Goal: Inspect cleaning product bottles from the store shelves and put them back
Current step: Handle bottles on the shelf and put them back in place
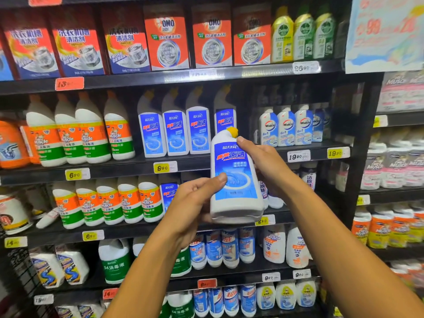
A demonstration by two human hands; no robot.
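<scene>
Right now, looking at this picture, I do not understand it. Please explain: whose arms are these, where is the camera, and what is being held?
There is no machine here. A person wears one camera on the head, looking forward and down, so the arms are that person's own. Both hands hold a white bottle with a blue label and yellow cap, in front of the store shelves. The left hand supports its lower part, thumb on the label. The right hand has its grip near the neck. Matching bottles stand on the shelf behind, beside orange and green ones.
</scene>
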